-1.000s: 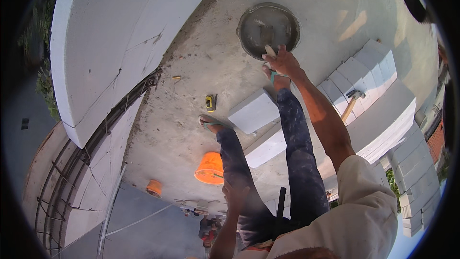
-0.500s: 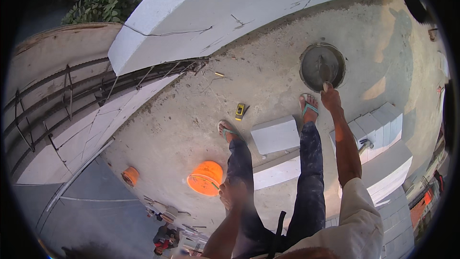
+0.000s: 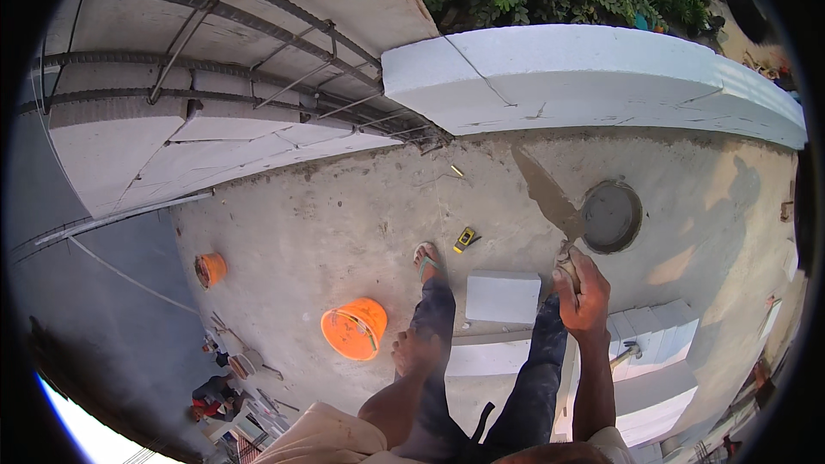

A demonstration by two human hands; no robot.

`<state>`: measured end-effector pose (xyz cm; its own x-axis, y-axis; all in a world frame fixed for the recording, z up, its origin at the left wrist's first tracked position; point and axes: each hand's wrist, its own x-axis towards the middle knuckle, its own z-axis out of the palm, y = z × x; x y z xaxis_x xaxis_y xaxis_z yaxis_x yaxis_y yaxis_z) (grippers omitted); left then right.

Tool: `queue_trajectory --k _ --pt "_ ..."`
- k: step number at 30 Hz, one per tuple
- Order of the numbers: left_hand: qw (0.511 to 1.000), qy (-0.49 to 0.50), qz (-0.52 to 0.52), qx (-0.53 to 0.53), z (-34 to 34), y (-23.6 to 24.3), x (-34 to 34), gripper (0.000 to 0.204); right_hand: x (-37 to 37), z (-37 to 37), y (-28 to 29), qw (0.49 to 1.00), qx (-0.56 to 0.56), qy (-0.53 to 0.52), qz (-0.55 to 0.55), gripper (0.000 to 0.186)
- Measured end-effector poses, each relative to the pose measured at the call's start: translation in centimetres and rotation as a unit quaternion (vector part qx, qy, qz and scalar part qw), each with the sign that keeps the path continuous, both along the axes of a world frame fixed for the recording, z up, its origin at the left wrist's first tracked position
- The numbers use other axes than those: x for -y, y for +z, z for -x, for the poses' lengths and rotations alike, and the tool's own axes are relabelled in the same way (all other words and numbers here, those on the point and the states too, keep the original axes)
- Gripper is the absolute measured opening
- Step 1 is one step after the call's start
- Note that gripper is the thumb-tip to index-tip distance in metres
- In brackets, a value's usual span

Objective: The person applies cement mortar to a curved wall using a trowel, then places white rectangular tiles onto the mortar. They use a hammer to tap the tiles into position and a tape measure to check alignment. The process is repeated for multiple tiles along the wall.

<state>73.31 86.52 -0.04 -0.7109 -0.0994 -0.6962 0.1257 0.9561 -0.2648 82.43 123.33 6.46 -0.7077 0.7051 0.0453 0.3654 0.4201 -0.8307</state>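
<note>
The right hand is raised in front of the person with its fingers closed tight round the handle of a trowel. The trowel's grey, mortar-smeared blade points up and to the left, away from the hand, and in this view it lies between the white wall and a round pan of grey mortar that sits on the concrete floor. The blade's tip overlaps the foot of the wall; whether it touches anything cannot be told.

The left hand hangs lower, beside the left leg, holding nothing; its fingers look loosely curled, though it is a little blurred.

A white block lies on the floor between the feet, with more white blocks stacked to the right and a hammer resting among them. A small yellow tape measure lies near the left foot. An orange bucket stands to the left of the legs, and a smaller orange bucket sits further left. Steel bars run along the unfinished wall at upper left.
</note>
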Motion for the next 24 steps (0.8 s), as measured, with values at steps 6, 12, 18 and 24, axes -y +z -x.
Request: queue_trajectory --k 6,12,18,24 --pt "1.000 0.005 -0.010 0.003 0.5 -1.1 0.5 0.077 -6.1 13.9 7.8 0.937 0.074 0.064 -0.336 0.049" --pt "1.000 0.024 -0.010 0.005 1.0 -0.1 0.8 0.075 -7.9 19.6 6.5 0.861 0.153 0.080 -0.479 0.060" --pt "0.999 0.039 -0.013 0.012 1.2 -0.3 1.1 0.075 -10.0 15.5 7.2 0.819 0.255 0.029 -0.513 0.066" --pt "0.999 0.037 -0.016 0.023 1.3 -0.2 0.6 0.076 -14.0 10.5 5.9 0.802 0.334 -0.062 -0.491 0.059"
